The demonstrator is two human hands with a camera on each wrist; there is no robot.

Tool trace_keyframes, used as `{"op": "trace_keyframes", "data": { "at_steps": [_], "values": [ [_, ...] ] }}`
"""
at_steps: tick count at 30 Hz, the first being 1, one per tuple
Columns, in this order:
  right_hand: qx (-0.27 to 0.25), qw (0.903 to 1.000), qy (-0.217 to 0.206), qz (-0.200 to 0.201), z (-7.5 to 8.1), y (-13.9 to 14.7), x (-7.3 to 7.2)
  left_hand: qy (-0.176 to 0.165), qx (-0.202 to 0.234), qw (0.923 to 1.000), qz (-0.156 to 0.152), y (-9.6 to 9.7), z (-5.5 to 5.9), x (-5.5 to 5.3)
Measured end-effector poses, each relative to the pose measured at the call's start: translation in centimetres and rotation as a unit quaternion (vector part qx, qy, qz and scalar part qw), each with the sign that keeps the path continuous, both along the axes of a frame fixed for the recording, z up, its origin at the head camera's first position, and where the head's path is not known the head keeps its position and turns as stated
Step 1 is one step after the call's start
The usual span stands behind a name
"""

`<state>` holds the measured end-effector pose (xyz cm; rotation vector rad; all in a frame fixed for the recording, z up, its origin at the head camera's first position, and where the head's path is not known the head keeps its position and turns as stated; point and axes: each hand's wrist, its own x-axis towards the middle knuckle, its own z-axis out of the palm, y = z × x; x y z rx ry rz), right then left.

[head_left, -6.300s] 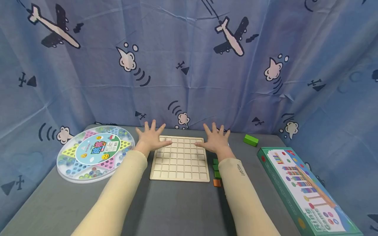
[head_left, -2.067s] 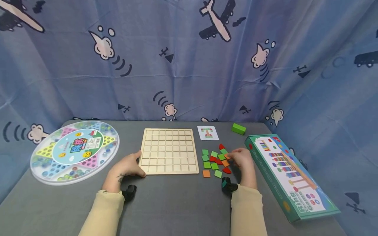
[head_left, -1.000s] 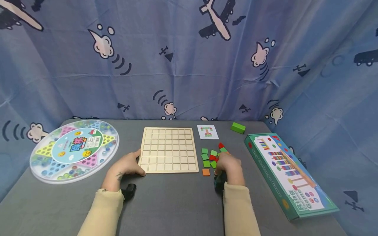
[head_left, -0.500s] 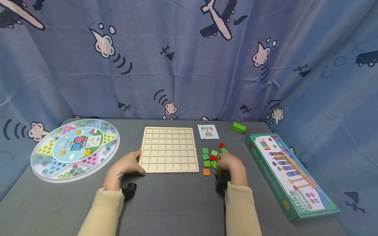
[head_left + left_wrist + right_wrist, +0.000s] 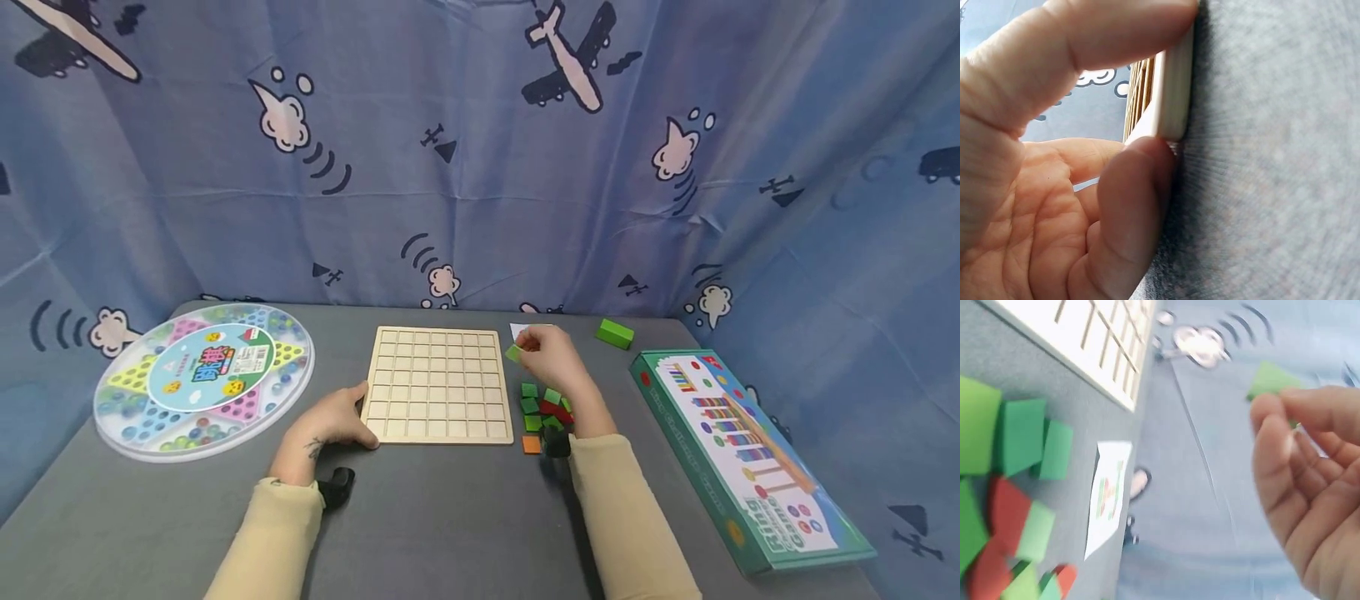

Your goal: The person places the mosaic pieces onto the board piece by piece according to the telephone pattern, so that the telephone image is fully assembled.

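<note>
A light wooden grid board [image 5: 438, 385] lies flat on the grey table. My left hand [image 5: 333, 425] holds its front left corner; in the left wrist view the thumb and a bent finger meet the board's edge [image 5: 1174, 94]. Raised beyond the board's right side, my right hand [image 5: 553, 360] pinches a light green square tile [image 5: 513, 353] between thumb and fingertips. That tile [image 5: 1272, 378] is partly covered by the fingers in the right wrist view. Below the hand lies a pile of green tiles [image 5: 532, 423], red curved pieces [image 5: 557, 412] and an orange square tile [image 5: 531, 445].
A printed pattern card [image 5: 1109, 494] lies behind the pile, mostly hidden by the hand in the head view. A green block [image 5: 615, 333] sits at the back right. A boxed ring game [image 5: 750, 458] is on the right, a round Chinese checkers set [image 5: 202, 379] on the left.
Both hands were spread over the board at first. Since then my left hand has stayed at the corner, while my right hand moved through the pile and rose, away from me, with a green tile.
</note>
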<state>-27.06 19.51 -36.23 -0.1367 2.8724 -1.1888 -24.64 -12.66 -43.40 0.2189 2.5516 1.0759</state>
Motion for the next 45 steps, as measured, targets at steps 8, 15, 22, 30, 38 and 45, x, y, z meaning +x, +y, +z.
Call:
{"op": "trace_keyframes", "data": {
  "at_steps": [8,15,22,30,38,45],
  "values": [
    [0.002,0.9977,-0.049,0.046,-0.9,-3.0,-4.3,-0.002,0.026,0.9996,0.003,0.0,0.0,-0.1],
    [0.059,0.9946,-0.061,0.060,-3.2,-4.0,-6.5,-0.007,0.044,0.9990,0.007,-0.5,0.0,-0.2],
    [0.085,0.9915,-0.081,0.055,-4.5,-4.8,-7.1,-0.013,0.058,0.9982,-0.003,-0.9,-0.1,-0.2],
    [0.098,0.9892,-0.097,0.052,-4.7,-5.5,-7.4,-0.013,0.048,0.9987,0.007,-0.9,-0.1,-0.3],
    [0.133,0.9866,-0.077,0.054,-4.9,-5.8,-7.2,-0.013,0.049,0.9987,0.005,-0.8,0.0,-0.2],
    [0.161,0.9823,-0.073,0.062,-4.7,-5.9,-7.0,-0.017,0.054,0.9984,0.004,-0.8,0.1,-0.2]
  ]
}}
